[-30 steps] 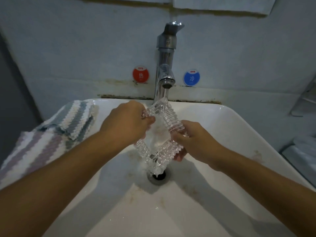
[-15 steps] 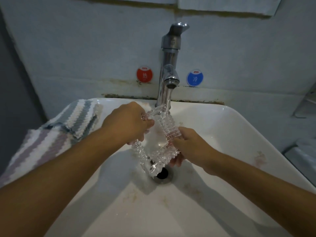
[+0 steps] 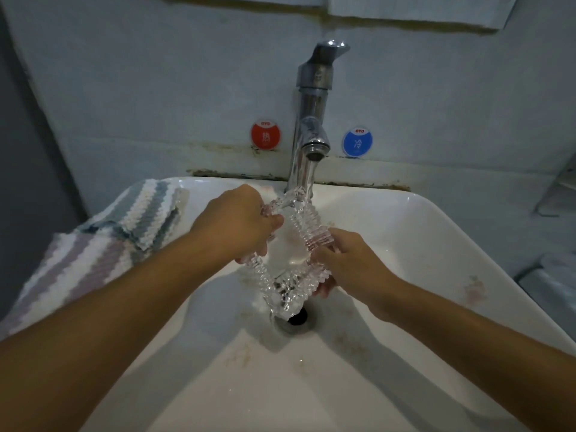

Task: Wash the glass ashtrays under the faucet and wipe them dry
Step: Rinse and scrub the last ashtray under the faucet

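Note:
A square, ribbed glass ashtray (image 3: 290, 247) is tilted on one corner over the white sink (image 3: 420, 232), right under the chrome faucet (image 3: 311, 120). Water runs from the spout onto its top corner and pours off its bottom corner toward the drain (image 3: 296, 318). My left hand (image 3: 240, 222) grips the upper left edge, thumb inside the dish. My right hand (image 3: 346, 260) grips the lower right edge, fingers curled under it.
A striped grey, white and purple cloth (image 3: 103, 244) lies over the sink's left rim. Red (image 3: 265, 135) and blue (image 3: 357, 142) round stickers flank the faucet on the wall. A shelf and pale objects sit at the far right edge.
The ashtray has stayed under the stream, turning slightly in my hands. Water now pours off its bottom corner. The view has shifted a little.

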The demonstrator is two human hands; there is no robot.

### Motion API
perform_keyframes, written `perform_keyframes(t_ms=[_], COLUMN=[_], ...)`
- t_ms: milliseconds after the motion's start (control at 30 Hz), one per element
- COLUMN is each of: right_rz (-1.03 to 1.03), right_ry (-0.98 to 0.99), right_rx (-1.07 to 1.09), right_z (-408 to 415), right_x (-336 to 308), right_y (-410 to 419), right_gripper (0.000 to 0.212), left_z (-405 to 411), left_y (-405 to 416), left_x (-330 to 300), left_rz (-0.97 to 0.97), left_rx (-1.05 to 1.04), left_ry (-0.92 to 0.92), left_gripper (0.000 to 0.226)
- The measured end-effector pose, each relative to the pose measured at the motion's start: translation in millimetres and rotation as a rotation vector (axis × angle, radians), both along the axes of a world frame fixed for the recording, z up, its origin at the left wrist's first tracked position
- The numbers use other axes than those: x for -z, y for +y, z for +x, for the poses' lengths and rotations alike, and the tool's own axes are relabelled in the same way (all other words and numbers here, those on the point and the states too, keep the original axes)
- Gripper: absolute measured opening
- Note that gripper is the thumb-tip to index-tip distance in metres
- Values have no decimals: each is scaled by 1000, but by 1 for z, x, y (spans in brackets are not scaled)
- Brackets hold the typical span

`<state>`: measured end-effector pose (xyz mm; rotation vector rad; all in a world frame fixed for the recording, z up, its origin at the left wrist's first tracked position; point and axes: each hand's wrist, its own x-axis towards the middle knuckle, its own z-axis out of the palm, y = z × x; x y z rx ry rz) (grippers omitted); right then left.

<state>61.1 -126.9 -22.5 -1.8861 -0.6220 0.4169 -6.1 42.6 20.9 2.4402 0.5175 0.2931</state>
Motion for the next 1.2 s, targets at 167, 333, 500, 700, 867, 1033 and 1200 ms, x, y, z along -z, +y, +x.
perform_keyframes(t_ms=[167,333,500,700,867,1033,1200], right_rz=[55,99,91,232,269,288,242], right_ry=[62,343,714,789,695,616,572], right_rx=[38,199,-12,-57,-59,-2,-4], right_z=[5,7,-13,-13,-14,-19,-14], right_x=[-3,9,8,-7,-14,-14,-20], right_y=[-2,-7,-2,-3,-6,-4,-6], right_gripper=[20,28,33,17,23,18,22], left_z=[0,0,2,6,6,8,6], left_y=[-6,-19,-23,-18,-23,-23,-26], left_x=[2,12,19,24,31,32,32], left_rz=[-33,-70,-183,-366,-428,-445,-467], left_rx=[-39,-78,-143,-174,-182,-190,-172], left_ry=[-61,-93,-198,-232,-228,-211,-185], left_gripper=[35,34,33,32,34,33,32])
